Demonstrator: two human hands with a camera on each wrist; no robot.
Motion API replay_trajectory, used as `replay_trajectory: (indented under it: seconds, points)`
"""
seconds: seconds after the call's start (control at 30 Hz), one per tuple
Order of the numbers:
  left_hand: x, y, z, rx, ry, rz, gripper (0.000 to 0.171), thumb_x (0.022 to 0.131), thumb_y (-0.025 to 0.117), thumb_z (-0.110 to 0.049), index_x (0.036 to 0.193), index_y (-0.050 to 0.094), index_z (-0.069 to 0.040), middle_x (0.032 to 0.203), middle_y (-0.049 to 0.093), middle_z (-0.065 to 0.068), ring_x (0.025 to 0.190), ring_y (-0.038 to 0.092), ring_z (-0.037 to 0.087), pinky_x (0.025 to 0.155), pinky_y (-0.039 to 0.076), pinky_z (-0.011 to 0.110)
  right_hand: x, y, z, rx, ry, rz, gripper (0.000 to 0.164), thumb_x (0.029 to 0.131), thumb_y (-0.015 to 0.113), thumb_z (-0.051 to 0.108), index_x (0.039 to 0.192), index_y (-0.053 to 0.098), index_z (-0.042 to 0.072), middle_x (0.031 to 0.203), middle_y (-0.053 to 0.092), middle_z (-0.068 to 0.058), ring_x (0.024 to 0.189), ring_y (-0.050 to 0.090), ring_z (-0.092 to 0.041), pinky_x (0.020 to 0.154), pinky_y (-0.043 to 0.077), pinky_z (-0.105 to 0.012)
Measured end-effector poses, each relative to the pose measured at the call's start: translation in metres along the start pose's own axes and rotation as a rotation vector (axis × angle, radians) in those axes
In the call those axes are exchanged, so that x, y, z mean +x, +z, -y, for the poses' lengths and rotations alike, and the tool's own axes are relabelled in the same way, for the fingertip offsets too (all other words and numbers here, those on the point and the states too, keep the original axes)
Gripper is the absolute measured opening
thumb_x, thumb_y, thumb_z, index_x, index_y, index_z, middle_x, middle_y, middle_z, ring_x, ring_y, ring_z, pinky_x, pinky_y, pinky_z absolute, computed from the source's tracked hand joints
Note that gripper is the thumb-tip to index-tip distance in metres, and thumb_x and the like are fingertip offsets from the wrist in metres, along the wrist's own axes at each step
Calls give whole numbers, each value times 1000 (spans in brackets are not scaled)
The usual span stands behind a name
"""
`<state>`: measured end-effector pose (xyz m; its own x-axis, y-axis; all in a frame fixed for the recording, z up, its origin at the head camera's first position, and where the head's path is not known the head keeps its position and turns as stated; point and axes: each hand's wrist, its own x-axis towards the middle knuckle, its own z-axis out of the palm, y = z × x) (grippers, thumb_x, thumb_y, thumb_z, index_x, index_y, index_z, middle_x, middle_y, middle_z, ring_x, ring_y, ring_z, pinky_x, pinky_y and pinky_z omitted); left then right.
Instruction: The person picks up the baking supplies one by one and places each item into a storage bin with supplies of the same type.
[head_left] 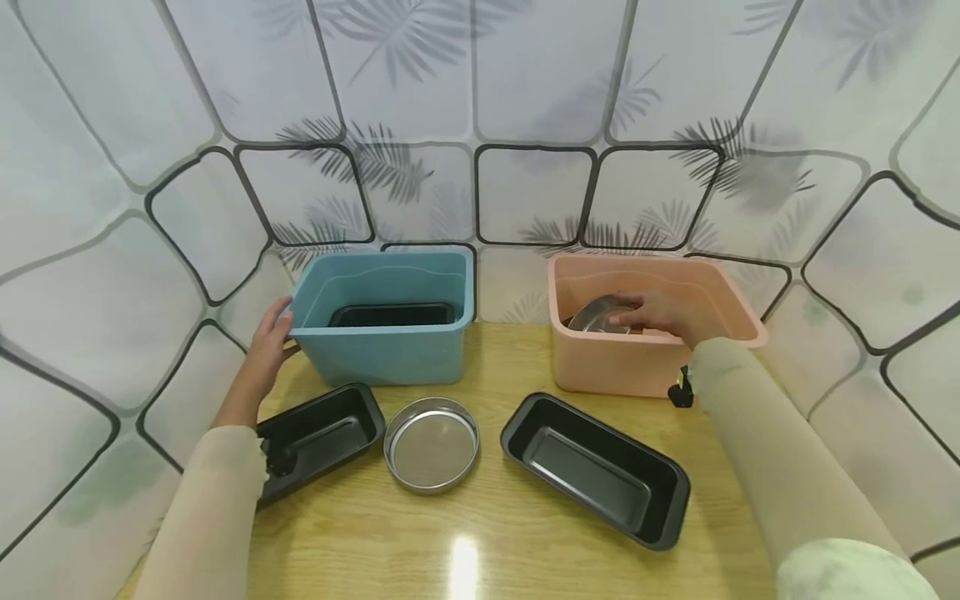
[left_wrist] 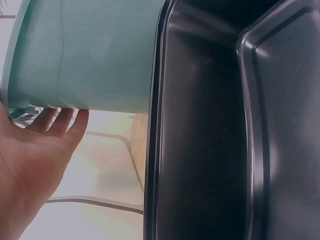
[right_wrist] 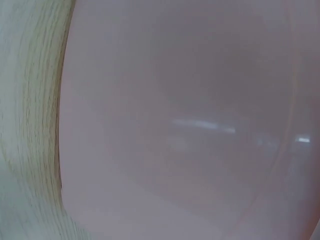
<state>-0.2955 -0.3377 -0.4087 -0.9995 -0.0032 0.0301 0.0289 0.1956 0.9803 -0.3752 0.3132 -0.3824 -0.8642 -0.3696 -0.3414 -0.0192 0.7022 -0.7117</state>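
My left hand point(head_left: 264, 350) is at the left end of the blue bin point(head_left: 382, 358). It holds the bin's rim, and in the left wrist view several fingertips touch the outer wall below the lip. Inside the pink bin point(head_left: 615, 367), my right hand point(head_left: 660, 315) grips a round metal cake tin point(head_left: 596, 315), which sits tilted near the bin's left end. The right wrist view shows only the pink bin's outer wall point(right_wrist: 175, 165) and some table, so that hand is hidden there. A dark loaf pan point(head_left: 390, 314) lies in the blue bin.
On the wooden table point(head_left: 360, 542), a black loaf pan point(head_left: 322, 437) lies beneath my left forearm. Beside it is a round metal tin point(head_left: 433, 448), and another black loaf pan point(head_left: 588, 467) lies angled in front of the pink bin. A patterned curtain point(head_left: 525, 192) hangs behind.
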Motion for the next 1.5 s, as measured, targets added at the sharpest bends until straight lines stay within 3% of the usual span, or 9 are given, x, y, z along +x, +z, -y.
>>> replay_trajectory:
  seconds: [0.1,0.2,0.33,0.5,0.6,0.7,1.0,1.23,1.5]
  points:
    - [-5,1,-8,-9,-8,3,63,111,25,-40,164,1,-15,167,-7,23,152,8,48,119,17,68,2,1,0,-30,-17,5,97,93,67,55,163,15,12,167,19,-19,135,48,-37,115,36,-58]
    - [-9,3,-12,-10,-17,4,63,111,25,-39,164,1,-14,168,-7,23,152,8,48,119,17,68,3,2,0,-75,-22,4,97,93,66,55,163,15,10,165,22,-22,134,49,-38,114,36,-60]
    - [-4,0,-4,2,-22,0,63,111,25,-42,164,1,-17,168,-5,21,152,10,47,119,18,67,4,3,0,-132,-35,3,97,94,65,55,162,15,8,163,25,-24,134,50,-39,113,37,-60]
    - [0,-3,4,14,-13,-3,64,110,24,-44,164,1,-19,168,-5,21,152,10,46,120,18,67,4,3,0,-125,-53,-10,96,95,66,51,162,14,6,167,17,-21,138,44,-41,114,36,-59]
    - [1,-4,6,18,-12,-7,64,110,25,-46,164,1,-21,168,-4,20,152,11,46,120,19,67,4,2,1,-96,-58,-10,91,99,64,43,162,11,5,168,10,-22,144,34,-46,116,32,-62]
    - [1,-4,7,16,-15,-6,64,110,25,-46,164,1,-22,169,-4,20,152,11,45,120,19,67,3,1,3,-146,-71,-33,87,101,61,41,162,11,3,165,12,-28,146,25,-51,115,28,-67]
    - [-9,3,-11,-15,-20,14,63,111,26,-39,164,1,-14,168,-6,22,152,8,47,119,17,68,-3,-6,2,-118,-55,-134,93,98,59,56,163,10,11,165,13,-27,149,15,-52,116,22,-70]
    - [-12,6,-17,-11,-17,19,64,111,26,-41,164,2,-15,167,-4,23,151,10,47,119,18,68,-5,-10,7,-200,-130,-221,84,101,57,49,162,19,6,163,21,-28,148,22,-51,115,27,-68]
    - [-12,5,-18,-13,-9,24,63,111,25,-39,163,1,-13,167,-6,24,151,8,48,119,17,68,-23,-2,26,-109,-147,-257,83,99,58,54,163,20,15,164,25,-24,149,24,-46,115,30,-67]
